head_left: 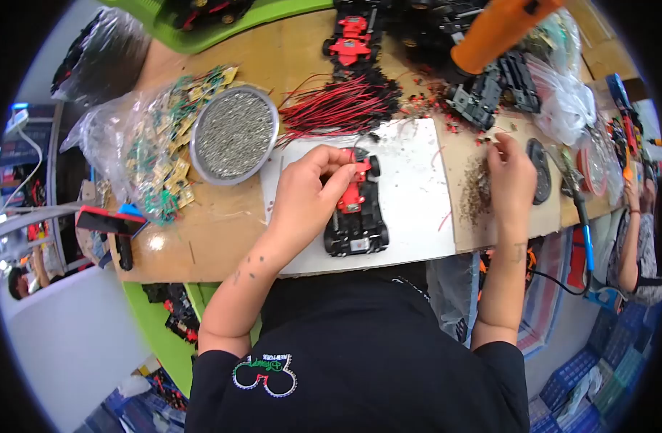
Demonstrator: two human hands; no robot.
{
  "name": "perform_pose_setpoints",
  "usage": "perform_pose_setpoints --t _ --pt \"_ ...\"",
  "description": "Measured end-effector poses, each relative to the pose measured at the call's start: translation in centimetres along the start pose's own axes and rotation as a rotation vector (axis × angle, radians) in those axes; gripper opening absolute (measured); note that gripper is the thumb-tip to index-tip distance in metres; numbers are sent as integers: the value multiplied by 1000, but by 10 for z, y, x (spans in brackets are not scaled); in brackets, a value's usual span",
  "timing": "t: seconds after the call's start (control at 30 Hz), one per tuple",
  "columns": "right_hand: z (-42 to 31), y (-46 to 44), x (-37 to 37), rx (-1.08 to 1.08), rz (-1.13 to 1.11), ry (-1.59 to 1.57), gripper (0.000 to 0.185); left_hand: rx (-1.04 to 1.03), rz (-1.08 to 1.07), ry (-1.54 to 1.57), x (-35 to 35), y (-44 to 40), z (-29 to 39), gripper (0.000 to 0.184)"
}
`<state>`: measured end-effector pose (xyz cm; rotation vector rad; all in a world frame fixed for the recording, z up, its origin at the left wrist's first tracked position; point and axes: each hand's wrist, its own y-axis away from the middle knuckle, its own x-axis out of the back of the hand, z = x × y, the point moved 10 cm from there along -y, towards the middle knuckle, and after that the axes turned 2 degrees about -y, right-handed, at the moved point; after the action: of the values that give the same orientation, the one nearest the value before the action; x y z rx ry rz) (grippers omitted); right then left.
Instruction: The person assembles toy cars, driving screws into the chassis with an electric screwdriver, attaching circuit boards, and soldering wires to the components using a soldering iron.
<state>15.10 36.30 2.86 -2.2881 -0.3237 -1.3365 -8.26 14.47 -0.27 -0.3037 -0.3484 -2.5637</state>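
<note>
A toy car chassis (358,227), black with a red centre part and black wheels, lies on a white board (414,195) in front of me. My left hand (318,186) is closed on its far end, thumb and forefinger pinching near the red part. To the right, my right hand (509,173) hovers by a scatter of tiny brownish pieces (475,191); its fingertips are drawn together, and whatever is between them is too small to make out. A bundle of red and black wires (338,105) lies just beyond the chassis.
Left of the board stands a round tub of small metal screws (233,133), beside bagged circuit boards with green wires (168,166). More black chassis (479,97) and an orange tool (497,36) are at the back right. A soldering iron (582,216) hangs at the right edge; another person's arm (629,242) is beyond.
</note>
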Motion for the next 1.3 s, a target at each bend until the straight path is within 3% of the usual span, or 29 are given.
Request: perform_pose_setpoints --t 0.03,0.1,0.17,0.3,0.6,0.67,1.0,1.1,1.23,1.3 --pt "-3 3 4 -32 -18 -112 19 13 19 -13 7 4 -2 14" --pt "-5 14 5 -72 -46 -332 18 -268 181 -328 27 17 28 21" --pt "-36 25 8 93 -51 -443 16 -180 140 -337 30 26 21 30" --pt "-73 57 -24 -18 -319 -699 13 -274 67 -479 18 34 27 43" --pt "-121 93 -39 87 -498 -762 14 -278 115 -434 18 30 7 48" --pt "-115 102 -50 -66 -570 -842 14 -354 117 -449 17 32 12 49" --pt "-128 124 -66 -257 -678 -954 12 -295 214 -397 15 21 6 49" --pt "-131 123 -66 -201 -603 -865 9 -291 229 -375 16 20 8 47" --pt "-156 112 -46 33 -425 -677 6 -372 248 -392 22 33 12 45" --pt "-164 111 -41 99 -388 -586 6 -413 348 -500 33 48 21 40"
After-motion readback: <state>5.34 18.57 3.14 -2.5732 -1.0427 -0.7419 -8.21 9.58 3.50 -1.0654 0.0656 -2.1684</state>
